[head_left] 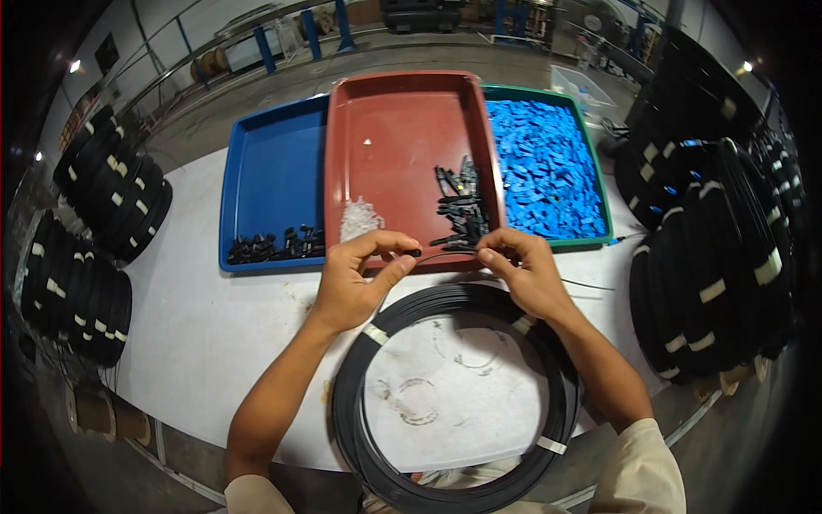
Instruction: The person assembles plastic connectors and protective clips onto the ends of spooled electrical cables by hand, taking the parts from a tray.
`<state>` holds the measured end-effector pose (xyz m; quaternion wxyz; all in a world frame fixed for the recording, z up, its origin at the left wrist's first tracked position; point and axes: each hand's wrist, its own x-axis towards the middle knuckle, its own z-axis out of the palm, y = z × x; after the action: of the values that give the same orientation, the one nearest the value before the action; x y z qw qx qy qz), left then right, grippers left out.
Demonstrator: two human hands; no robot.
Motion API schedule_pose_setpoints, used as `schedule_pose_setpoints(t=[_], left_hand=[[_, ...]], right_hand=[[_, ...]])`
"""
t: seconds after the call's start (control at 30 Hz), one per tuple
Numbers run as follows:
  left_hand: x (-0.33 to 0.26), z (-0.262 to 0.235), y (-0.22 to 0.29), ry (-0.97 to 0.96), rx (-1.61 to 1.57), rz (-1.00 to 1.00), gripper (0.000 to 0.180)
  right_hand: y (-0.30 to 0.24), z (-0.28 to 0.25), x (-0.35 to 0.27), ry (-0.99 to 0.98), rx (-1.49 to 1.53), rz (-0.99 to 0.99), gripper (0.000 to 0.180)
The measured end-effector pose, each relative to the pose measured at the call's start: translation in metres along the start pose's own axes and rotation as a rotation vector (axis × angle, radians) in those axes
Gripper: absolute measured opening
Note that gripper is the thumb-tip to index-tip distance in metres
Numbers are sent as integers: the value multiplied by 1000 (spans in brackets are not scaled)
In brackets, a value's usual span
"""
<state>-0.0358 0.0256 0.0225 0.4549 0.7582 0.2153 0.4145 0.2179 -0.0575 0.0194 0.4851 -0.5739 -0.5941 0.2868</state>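
My left hand [358, 281] is closed, its thumb and forefinger pinching a small black part [414, 253]. My right hand [529, 272] pinches a thin black cable [447, 254], which bows across the gap between the hands. A loose cable end sticks out to the right of my right wrist. Below both hands lies a large coil of black cable [349, 403], bound with pieces of white tape. Just beyond my fingers stands a red tray [402, 128] with small white pieces [360, 218] and black connectors [462, 206] in it.
A blue tray [276, 163] with black parts [272, 246] stands left, and a green tray [599, 188] full of blue pieces [548, 167] right. Taped black coils are stacked at left [77, 291] and right [711, 283] of the white table [197, 343]. A clear bin [582, 90] stands behind.
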Motion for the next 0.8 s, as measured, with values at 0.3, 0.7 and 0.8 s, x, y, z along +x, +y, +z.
schedule_pose_setpoints(t=[0.3,0.7,0.8], left_hand=[[4,47,-5,18,-35,1,18],[3,45,-5,21,45,80,18],[3,44,-9,19,35,88,18]], right_hand=[[4,-1,-21,96,76,-133,7],[8,-6,-23,124,-153,-376,5],[7,-5,-22,115,-177,-422,8]])
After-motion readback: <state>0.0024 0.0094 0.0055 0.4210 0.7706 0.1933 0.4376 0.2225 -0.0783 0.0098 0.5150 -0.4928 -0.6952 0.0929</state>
